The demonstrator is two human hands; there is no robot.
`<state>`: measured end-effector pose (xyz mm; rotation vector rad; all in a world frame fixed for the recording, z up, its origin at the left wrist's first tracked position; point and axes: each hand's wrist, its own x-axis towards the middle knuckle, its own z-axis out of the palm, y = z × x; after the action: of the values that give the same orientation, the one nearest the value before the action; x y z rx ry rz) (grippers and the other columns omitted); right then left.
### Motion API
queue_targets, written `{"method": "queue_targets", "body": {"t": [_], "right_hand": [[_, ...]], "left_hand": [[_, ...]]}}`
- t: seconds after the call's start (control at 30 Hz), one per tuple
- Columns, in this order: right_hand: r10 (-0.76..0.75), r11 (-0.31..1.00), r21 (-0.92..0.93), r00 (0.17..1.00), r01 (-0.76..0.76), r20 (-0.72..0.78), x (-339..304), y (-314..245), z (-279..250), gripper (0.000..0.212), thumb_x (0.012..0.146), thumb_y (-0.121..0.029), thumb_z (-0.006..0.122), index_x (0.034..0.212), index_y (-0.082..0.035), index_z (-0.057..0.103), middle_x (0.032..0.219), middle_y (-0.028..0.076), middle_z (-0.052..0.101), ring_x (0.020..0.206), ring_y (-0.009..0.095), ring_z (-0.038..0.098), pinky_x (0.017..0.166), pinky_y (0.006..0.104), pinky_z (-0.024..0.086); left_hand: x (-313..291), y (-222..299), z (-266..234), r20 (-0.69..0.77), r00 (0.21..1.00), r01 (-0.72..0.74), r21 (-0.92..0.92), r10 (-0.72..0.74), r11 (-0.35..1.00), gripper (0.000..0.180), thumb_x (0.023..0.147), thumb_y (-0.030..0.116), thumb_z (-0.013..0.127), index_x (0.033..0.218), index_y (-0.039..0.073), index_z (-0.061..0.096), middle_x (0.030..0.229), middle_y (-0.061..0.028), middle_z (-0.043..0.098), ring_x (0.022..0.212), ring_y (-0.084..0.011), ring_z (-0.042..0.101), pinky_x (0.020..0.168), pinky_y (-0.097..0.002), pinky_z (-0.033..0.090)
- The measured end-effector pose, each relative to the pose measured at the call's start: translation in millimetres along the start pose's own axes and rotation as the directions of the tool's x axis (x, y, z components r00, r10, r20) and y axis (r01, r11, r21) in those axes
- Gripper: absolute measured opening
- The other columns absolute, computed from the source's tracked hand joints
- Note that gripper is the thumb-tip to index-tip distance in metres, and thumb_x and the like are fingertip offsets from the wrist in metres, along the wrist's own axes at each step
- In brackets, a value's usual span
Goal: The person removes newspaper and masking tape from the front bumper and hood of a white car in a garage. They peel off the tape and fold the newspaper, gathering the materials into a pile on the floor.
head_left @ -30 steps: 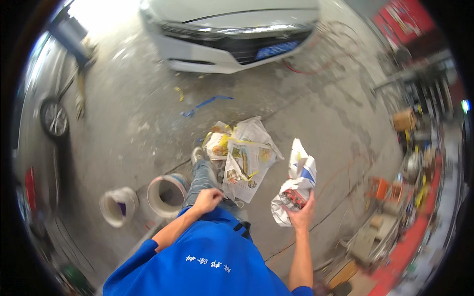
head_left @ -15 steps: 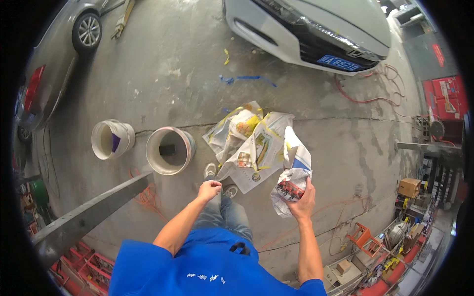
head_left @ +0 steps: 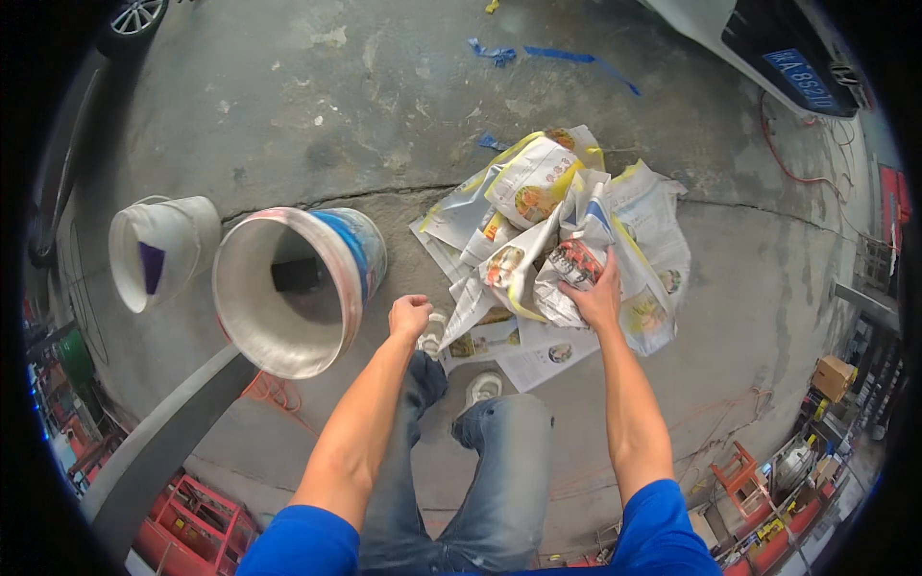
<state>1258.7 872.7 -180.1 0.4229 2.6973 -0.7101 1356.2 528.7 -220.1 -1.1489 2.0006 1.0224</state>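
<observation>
My right hand (head_left: 599, 293) grips a crumpled sheet of newspaper (head_left: 576, 261) with a red picture and a blue stripe on it. That sheet is over a loose heap of printed newspaper (head_left: 538, 182) with yellow edges and food pictures, spread on the floor in front of my feet. Left of the heap, my left hand (head_left: 411, 315) is closed with its fingers curled in; whether anything is inside them is hidden. Beside it stands a large white bucket (head_left: 357, 252) with a blue patch, and a dark block (head_left: 296, 275) lies in it.
A second white bucket (head_left: 197, 240) with a purple patch stands farther left. A metal beam (head_left: 173, 427) juts in at lower left. Blue tape strips (head_left: 559, 55) lie on the concrete. A white car (head_left: 725, 38) is at upper right, and tools with an orange stand (head_left: 740, 480) are at lower right.
My body has bent lower over the floor. My right hand has brought the crumpled newspaper sheet from right of the heap down onto it. My left hand remains closed.
</observation>
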Motion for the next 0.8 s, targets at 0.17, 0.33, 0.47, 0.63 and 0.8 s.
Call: {"method": "queue_targets", "body": {"t": [0.17, 0.33, 0.47, 0.63, 0.8], "right_hand": [[0.225, 0.97, -0.116, 0.968, -0.213, 0.109, 72.0, 45.7, 127.0, 0.127, 0.058, -0.049, 0.088, 0.152, -0.014, 0.01, 0.141, 0.026, 0.038, 0.128, 0.044, 0.041, 0.104, 0.0507, 0.038], [0.122, 0.991, -0.076, 0.973, -0.109, 0.194, 102.6, 60.7, 156.8, 0.127, 0.058, -0.052, 0.087, 0.152, -0.011, 0.01, 0.142, 0.031, 0.035, 0.131, 0.046, 0.037, 0.106, 0.0514, 0.037], [0.129, 0.99, -0.091, 0.969, -0.112, 0.209, 104.3, 81.0, 160.6, 0.127, 0.058, -0.052, 0.087, 0.152, -0.01, 0.013, 0.143, 0.032, 0.034, 0.132, 0.046, 0.036, 0.108, 0.0504, 0.034], [0.084, 0.995, -0.064, 0.982, -0.074, 0.169, 106.6, 86.6, 162.0, 0.126, 0.057, -0.053, 0.087, 0.152, -0.009, 0.015, 0.144, 0.031, 0.033, 0.133, 0.045, 0.036, 0.11, 0.0488, 0.033], [0.064, 0.998, -0.033, 0.989, -0.06, 0.136, 97.6, 79.0, 162.5, 0.126, 0.057, -0.051, 0.088, 0.151, -0.009, 0.015, 0.143, 0.03, 0.035, 0.132, 0.045, 0.037, 0.109, 0.0491, 0.034]], "left_hand": [[115.7, 15.4, 56.2, -0.119, 0.988, 0.097, -0.035, -0.101, 0.995, 0.05, 0.072, 0.024, 0.076, 0.117, 0.003, 0.067, 0.116, -0.0163, 0.068, 0.111, -0.0281, 0.064, 0.097, -0.0363, 0.048], [189.9, -1.3, 98.2, -0.255, 0.95, 0.135, -0.186, -0.181, 0.973, 0.071, 0.07, 0.032, 0.082, 0.129, 0.001, 0.058, 0.127, -0.0218, 0.06, 0.121, -0.0319, 0.057, 0.102, -0.0381, 0.044], [190.2, -1.4, 120.7, -0.376, 0.885, 0.186, -0.258, -0.276, 0.948, 0.067, 0.07, 0.029, 0.086, 0.123, 0.001, 0.057, 0.13, -0.0199, 0.053, 0.117, -0.0357, 0.055, 0.1, -0.0427, 0.045], [191.9, 7.8, 132.0, -0.346, 0.879, 0.172, -0.411, -0.328, 0.895, 0.062, 0.072, 0.021, 0.084, 0.122, 0.004, 0.052, 0.12, -0.0134, 0.056, 0.113, -0.0284, 0.056, 0.095, -0.04, 0.046], [213.9, -11.2, 116.2, -0.626, 0.776, -0.123, -0.262, -0.072, 0.957, 0.055, 0.074, 0.018, 0.081, 0.122, 0.008, 0.055, 0.117, -0.0121, 0.056, 0.11, -0.0293, 0.056, 0.096, -0.041, 0.045]]}}
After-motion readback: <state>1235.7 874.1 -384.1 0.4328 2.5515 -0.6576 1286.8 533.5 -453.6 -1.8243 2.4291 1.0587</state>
